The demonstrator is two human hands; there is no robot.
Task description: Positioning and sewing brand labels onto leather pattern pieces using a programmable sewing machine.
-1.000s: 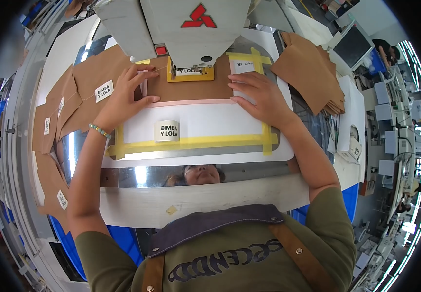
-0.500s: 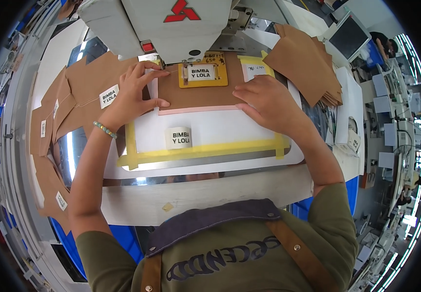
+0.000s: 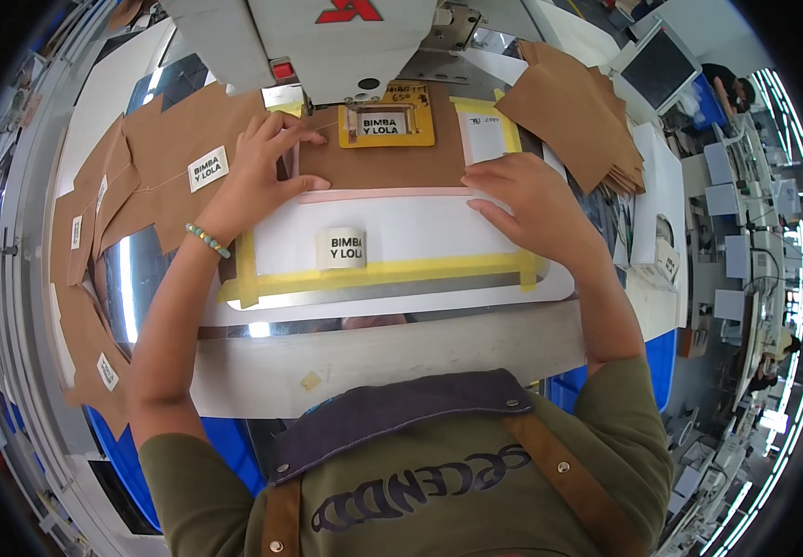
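Note:
A flat brown panel [image 3: 401,172] lies on a white template bordered with yellow tape [image 3: 383,268], under the head of a sewing machine [image 3: 341,51]. On it, a yellow frame [image 3: 355,139] surrounds a white label [image 3: 383,122] with dark lettering. My left hand [image 3: 267,167] rests at the panel's left edge, thumb and fingers spread apart. At the panel's lower right corner is my right hand [image 3: 522,204], its fingertips by the edge and the thumb held apart; its outer fingers are partly hidden. A pale roll of labels [image 3: 341,249] sits on the template just below the panel.
Brown panels with white labels [image 3: 169,148] spread over the left side of the table. A fanned stack of plain brown panels [image 3: 573,116] lies at the far right, near a monitor [image 3: 657,70]. Blue bins [image 3: 666,371] show below the table edge.
The view has shifted a little, so the machine and table sit higher in the picture. My right hand has slid slightly right along the panel's edge. My left hand stays at the left edge.

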